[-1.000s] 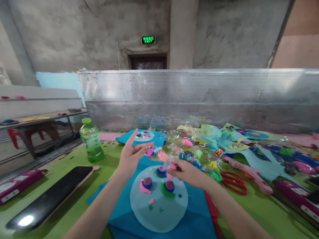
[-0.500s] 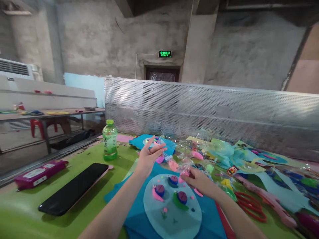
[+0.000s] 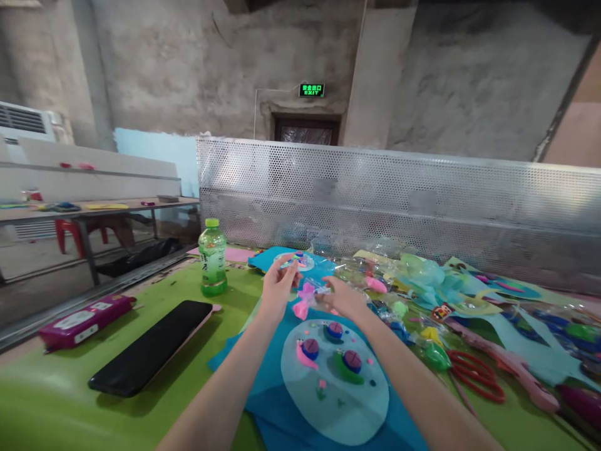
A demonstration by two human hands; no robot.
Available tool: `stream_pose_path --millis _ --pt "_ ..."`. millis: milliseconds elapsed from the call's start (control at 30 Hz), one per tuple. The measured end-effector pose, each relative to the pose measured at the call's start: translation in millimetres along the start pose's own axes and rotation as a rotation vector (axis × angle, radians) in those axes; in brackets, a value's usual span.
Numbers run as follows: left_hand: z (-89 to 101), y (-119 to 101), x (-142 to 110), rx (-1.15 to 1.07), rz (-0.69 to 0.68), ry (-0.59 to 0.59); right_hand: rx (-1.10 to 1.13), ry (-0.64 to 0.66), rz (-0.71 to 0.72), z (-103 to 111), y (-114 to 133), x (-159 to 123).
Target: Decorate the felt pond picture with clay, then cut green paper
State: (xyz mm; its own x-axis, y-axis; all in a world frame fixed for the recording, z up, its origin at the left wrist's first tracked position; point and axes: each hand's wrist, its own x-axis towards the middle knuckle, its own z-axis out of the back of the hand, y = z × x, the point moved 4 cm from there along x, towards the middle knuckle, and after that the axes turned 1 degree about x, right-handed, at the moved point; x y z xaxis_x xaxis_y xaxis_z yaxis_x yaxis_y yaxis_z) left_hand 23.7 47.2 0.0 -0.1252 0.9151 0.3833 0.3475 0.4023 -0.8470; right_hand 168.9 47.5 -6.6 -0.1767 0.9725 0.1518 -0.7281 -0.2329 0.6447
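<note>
My left hand [image 3: 278, 289] is raised above the blue sheet [image 3: 263, 376], its fingers bent together near the tips; anything between them is too small to make out. A clear plastic bag of pink clay [image 3: 304, 302] hangs between the hands, its right end at the fingers of my right hand [image 3: 345, 297], which are closed on it. Below lies a pale blue oval [image 3: 323, 413] on the blue sheet. It bears a pink snail [image 3: 307, 356], a green snail [image 3: 350, 369] and a dark blue snail [image 3: 334, 332], with clay dots and a small flower.
A green bottle [image 3: 213, 260], a black phone [image 3: 153, 347] and a purple packet [image 3: 87, 321] stand or lie at left. Red-handled scissors [image 3: 476, 376], a pink tool [image 3: 521, 376] and several clay bags [image 3: 436, 354] lie at right. Behind is a perforated metal panel [image 3: 375, 188].
The right hand has moved left and up, bringing the pink clay bag between the hands. The left hand's fingers, spread earlier, have drawn together. The view has shifted slightly.
</note>
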Motion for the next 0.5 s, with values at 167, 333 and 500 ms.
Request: stream_pose_path --millis 167,333,500 --pt "-5.0 -1.6 -1.6 0.102 -0.037 0.057 -0.188 -0.014 0.047 42.6 -34.5 -25.4" --pt "-18.4 -7.6 -12.6 0.169 -0.063 0.176 -0.348 0.016 0.050 58.1 -84.1 -61.4" --pt "-23.1 -3.8 -17.7 0.228 -0.033 0.216 -0.441 0.092 0.049 49.0 -107.0 -79.7"
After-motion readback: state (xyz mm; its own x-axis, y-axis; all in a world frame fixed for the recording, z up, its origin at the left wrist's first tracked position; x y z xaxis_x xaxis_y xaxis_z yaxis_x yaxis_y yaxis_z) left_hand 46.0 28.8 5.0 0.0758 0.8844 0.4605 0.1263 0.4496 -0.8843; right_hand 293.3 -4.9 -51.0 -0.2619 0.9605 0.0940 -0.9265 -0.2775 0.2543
